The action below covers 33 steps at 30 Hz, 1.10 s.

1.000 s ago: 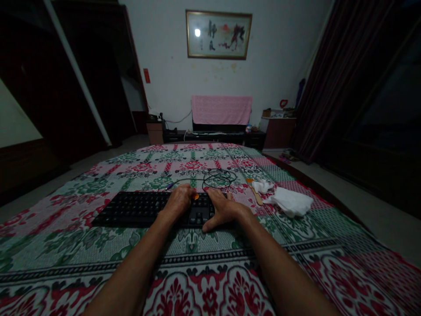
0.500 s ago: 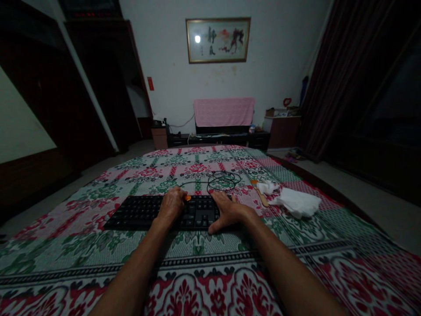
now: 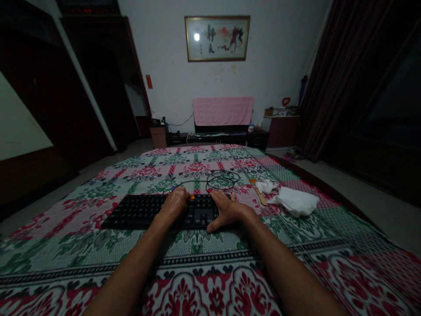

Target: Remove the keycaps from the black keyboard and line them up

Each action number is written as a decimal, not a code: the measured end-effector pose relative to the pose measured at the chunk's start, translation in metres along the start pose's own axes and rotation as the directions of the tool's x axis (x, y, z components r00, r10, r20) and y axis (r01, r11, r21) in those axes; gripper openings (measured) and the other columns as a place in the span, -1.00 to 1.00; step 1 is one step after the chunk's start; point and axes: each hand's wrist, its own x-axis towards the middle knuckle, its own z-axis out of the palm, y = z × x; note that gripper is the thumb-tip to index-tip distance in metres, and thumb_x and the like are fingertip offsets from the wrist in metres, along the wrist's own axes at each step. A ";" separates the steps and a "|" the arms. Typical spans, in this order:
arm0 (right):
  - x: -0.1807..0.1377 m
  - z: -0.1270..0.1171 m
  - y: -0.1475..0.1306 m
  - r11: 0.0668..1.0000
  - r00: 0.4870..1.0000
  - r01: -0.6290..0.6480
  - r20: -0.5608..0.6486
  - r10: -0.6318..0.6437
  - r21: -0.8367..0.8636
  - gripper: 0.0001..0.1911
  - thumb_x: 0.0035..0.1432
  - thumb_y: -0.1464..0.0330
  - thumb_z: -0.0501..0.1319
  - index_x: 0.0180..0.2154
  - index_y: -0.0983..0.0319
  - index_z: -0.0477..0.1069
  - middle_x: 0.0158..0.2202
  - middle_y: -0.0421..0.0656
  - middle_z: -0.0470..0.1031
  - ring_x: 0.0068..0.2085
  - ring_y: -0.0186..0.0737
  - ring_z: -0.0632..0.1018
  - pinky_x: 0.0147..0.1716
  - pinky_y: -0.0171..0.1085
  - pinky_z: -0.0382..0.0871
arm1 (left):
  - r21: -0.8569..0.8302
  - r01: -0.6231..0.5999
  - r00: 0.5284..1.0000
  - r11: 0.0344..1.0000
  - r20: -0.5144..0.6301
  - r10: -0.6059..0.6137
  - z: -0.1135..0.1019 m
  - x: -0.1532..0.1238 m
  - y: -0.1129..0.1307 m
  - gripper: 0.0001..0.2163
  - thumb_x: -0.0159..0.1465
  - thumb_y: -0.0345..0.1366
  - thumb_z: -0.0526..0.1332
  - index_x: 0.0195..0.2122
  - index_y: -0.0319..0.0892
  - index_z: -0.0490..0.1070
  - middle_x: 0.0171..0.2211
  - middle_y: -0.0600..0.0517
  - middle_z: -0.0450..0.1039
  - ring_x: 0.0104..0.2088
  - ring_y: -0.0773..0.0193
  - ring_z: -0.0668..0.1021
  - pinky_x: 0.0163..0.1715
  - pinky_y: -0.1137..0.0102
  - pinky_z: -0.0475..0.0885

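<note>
A black computer keyboard [image 3: 131, 211] lies flat on the patterned cloth. My left hand [image 3: 176, 204] is closed over its middle, around a small tool with an orange tip [image 3: 191, 197]. The tip points right, close to the keys, and a bluish-purple end shows above the knuckles. What kind of tool it is stays mostly hidden by my fingers. My right hand [image 3: 225, 210] spans the keyboard's right end, with the thumb at the near edge and the fingers at the far edge, gripping it.
A coiled black cable [image 3: 223, 179] lies behind the keyboard. To the right are a wooden-handled tool with an orange end [image 3: 261, 195], a crumpled tissue [image 3: 266, 186] and a larger white tissue [image 3: 297, 202]. The floral cloth [image 3: 197, 263] covers the broad surface beneath.
My left hand has shifted slightly right along the keys, the orange tip moving with it, and the bluish-purple end now shows. My right hand keeps its grip.
</note>
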 end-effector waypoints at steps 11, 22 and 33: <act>0.002 0.000 0.002 1.000 0.999 -0.012 0.029 0.012 0.008 0.37 -0.47 -0.08 0.32 0.26 0.27 -0.34 0.29 0.05 -0.33 0.26 0.13 -0.30 0.14 0.17 -0.52 | -0.115 -0.121 0.992 0.986 -0.031 0.119 0.004 -0.003 0.002 -0.73 0.14 -0.46 0.01 -0.32 -0.16 0.51 -0.38 -0.04 0.40 -0.34 0.27 0.43 -0.34 0.44 0.27; -0.002 -0.009 0.009 1.000 0.999 -0.013 -0.036 0.014 0.021 0.33 -0.51 -0.01 0.36 0.25 0.26 -0.23 0.27 0.05 -0.18 0.25 0.15 -0.17 0.16 0.14 -0.37 | -0.105 -0.001 0.995 0.994 -0.096 -0.010 -0.009 -0.011 -0.013 -0.71 0.12 -0.46 0.03 -0.25 -0.14 0.51 -0.34 -0.04 0.42 -0.29 0.24 0.44 -0.24 0.41 0.30; 0.003 -0.010 -0.008 0.994 0.964 0.103 -0.242 -0.109 -0.038 -0.20 -0.16 0.18 0.28 0.14 0.22 0.13 0.16 0.01 0.14 0.18 0.05 0.12 0.13 0.06 -0.11 | -0.210 0.069 0.993 0.975 -0.080 -0.087 -0.001 -0.006 -0.001 -0.71 0.13 -0.46 0.02 -0.24 -0.16 0.51 -0.31 -0.05 0.47 -0.23 0.23 0.48 -0.18 0.40 0.33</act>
